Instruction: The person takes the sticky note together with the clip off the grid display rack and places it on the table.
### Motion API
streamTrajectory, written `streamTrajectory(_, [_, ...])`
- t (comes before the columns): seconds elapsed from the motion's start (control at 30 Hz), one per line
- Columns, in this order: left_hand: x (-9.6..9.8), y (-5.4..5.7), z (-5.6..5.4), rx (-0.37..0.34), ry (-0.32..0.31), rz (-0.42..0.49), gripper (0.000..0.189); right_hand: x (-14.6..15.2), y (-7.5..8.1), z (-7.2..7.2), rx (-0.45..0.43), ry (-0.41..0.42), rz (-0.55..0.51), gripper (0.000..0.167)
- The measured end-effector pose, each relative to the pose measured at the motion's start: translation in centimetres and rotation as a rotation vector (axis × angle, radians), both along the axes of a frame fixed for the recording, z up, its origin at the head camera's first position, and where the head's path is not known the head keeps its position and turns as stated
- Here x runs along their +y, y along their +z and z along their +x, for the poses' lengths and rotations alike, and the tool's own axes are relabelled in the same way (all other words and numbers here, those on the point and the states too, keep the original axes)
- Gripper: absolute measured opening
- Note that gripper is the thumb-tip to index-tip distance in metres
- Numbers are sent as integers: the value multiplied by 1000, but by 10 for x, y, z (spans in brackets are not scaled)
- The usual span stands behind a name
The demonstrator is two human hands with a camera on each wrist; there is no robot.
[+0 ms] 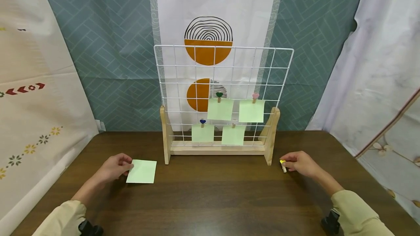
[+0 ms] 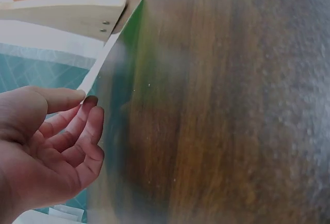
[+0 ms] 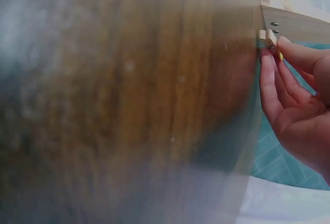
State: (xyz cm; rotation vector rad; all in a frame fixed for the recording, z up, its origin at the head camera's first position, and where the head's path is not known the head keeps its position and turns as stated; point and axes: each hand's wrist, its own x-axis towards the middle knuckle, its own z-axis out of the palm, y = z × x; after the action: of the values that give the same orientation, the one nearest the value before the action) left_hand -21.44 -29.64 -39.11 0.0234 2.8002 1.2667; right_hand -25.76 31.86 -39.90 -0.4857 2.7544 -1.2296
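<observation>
At the left of the table my left hand [image 1: 115,166] pinches a square pale green paper note [image 1: 142,172] by its left edge. The left wrist view shows the note [image 2: 105,59] almost edge-on, held between thumb and fingertips of the left hand [image 2: 56,141]. Over on the right side, my right hand [image 1: 300,163] pinches a small wooden clothespin [image 1: 284,168] with a yellow top. Its wooden legs point away from the fingers of the right hand [image 3: 301,90] in the right wrist view.
A white wire grid [image 1: 223,67] stands upright in a wooden base [image 1: 218,150] at the table's back. Several green notes [image 1: 220,110] hang on its lower part from clothespins with coloured hearts. Patterned curtains [image 1: 115,46] surround the dark wooden table [image 1: 210,199].
</observation>
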Motion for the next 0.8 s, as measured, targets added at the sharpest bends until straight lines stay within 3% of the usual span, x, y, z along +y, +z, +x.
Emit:
streamTrajectory(0.23, [2, -2, -1, -31, -10, -38, 28, 0, 0, 0, -42, -22, 9, 21])
streamTrajectory(0.5, [3, -5, -4, -26, -31, -99, 30, -2, 1, 2, -18, -10, 24, 21])
streamTrajectory(0.8, [5, -3, -4, -36, -13, -103, 31, -1, -3, 3, 4, -33, 5, 23])
